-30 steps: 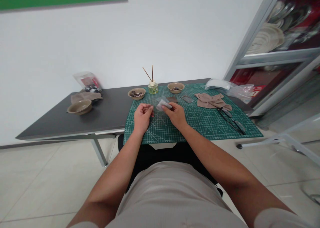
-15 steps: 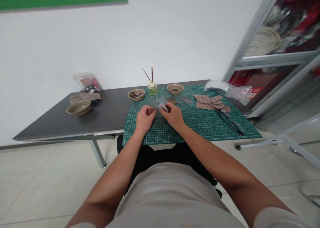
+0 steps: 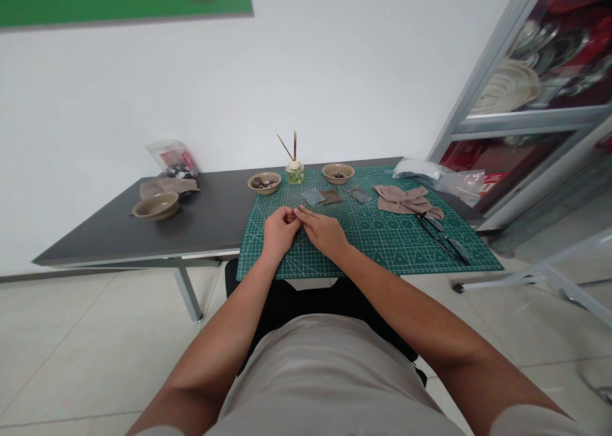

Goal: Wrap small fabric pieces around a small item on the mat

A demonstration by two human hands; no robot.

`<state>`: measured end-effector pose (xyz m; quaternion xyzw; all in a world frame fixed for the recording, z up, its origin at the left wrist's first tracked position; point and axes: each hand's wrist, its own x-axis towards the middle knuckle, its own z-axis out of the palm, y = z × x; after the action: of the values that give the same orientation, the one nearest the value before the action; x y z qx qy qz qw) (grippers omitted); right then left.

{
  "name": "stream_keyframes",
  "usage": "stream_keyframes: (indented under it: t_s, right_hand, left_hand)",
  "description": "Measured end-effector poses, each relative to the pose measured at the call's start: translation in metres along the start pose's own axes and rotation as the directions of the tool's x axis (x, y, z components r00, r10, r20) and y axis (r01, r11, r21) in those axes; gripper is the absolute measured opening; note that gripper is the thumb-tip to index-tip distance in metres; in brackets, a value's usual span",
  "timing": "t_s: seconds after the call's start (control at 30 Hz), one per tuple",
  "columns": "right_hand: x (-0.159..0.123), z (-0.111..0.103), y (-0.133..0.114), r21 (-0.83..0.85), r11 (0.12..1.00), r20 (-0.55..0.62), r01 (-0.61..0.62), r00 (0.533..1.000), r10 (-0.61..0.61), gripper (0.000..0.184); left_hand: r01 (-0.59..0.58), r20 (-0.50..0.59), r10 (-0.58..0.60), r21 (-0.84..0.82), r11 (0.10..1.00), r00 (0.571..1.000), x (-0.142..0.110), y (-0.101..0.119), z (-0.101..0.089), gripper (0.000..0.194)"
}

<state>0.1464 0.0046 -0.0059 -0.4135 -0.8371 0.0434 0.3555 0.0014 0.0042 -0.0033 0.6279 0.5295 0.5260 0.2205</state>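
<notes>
Using the mat (image 3: 382, 235) as reference. Left hand (image 3: 281, 231) and right hand (image 3: 326, 233) over its left half, fingertips meeting; left fingers curled, right ones straighter. Can't tell whether either grips anything small. On the mat just beyond the hands: blue square (image 3: 312, 197) touching brown square (image 3: 331, 197), grey piece (image 3: 359, 195) to their right. Mat's far side, left to right: left bowl (image 3: 264, 188) with dark bits, reed bottle (image 3: 295, 173), right bowl (image 3: 338, 180), also dark bits. Mat's right side: cloth (image 3: 401, 200), glasses (image 3: 444, 238) beside it. Third bowl (image 3: 156, 211) left of mat, on table (image 3: 205, 222).
</notes>
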Motion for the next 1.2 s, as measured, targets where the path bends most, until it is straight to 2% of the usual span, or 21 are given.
stream_keyframes:
  t_s: [0.1,0.27,0.47,0.6,0.77,0.97,1.1,1.2]
  right_hand:
    - [-0.0003,0.0011,-0.0004,-0.018,1.000,0.006,-0.012,1.000,0.012,0.044]
    - [0.0005,0.0039,0.0021,-0.014,0.996,-0.057,-0.088,0.995,0.088,0.041]
    - [-0.0021,0.0040,0.0027,-0.014,1.000,-0.025,0.013,1.000,-0.013,0.045]
    - [-0.0031,0.0030,0.0010,-0.024,0.999,-0.045,-0.028,0.999,0.027,0.045]
    - [-0.0048,0.0032,0.0005,-0.044,0.998,-0.007,0.036,0.999,-0.036,0.044]
    - [-0.0060,0.0045,0.0024,-0.033,0.999,-0.054,-0.025,0.998,0.023,0.046]
    - [-0.0066,0.0030,0.0006,-0.038,0.999,-0.009,0.037,0.999,-0.037,0.048]
    - [-0.0065,0.0023,-0.0003,-0.033,0.999,-0.024,-0.014,1.000,0.013,0.047]
  left_hand:
    - [0.009,-0.004,-0.009,0.025,1.000,1.000,-0.0010,0.0016,-0.0003,0.011]
    - [0.032,0.010,-0.031,-0.019,0.999,0.999,-0.0025,0.0039,-0.0015,0.012]
    - [0.049,-0.024,-0.050,-0.035,0.998,0.998,-0.0041,0.0044,-0.0016,0.010]
    - [0.048,-0.021,-0.049,-0.046,0.998,0.999,-0.0050,0.0049,-0.0015,0.012]
    - [0.004,-0.003,-0.004,0.012,1.000,1.000,-0.0052,0.0057,-0.0022,0.009]
    - [0.027,0.028,-0.025,-0.108,0.994,0.999,-0.0048,0.0016,-0.0021,0.012]
    - [0.009,0.038,-0.006,-0.077,0.997,0.999,-0.0031,-0.0006,-0.0013,0.007]
    - [0.015,0.038,-0.011,-0.108,0.994,0.999,-0.0029,-0.0014,-0.0012,0.009]
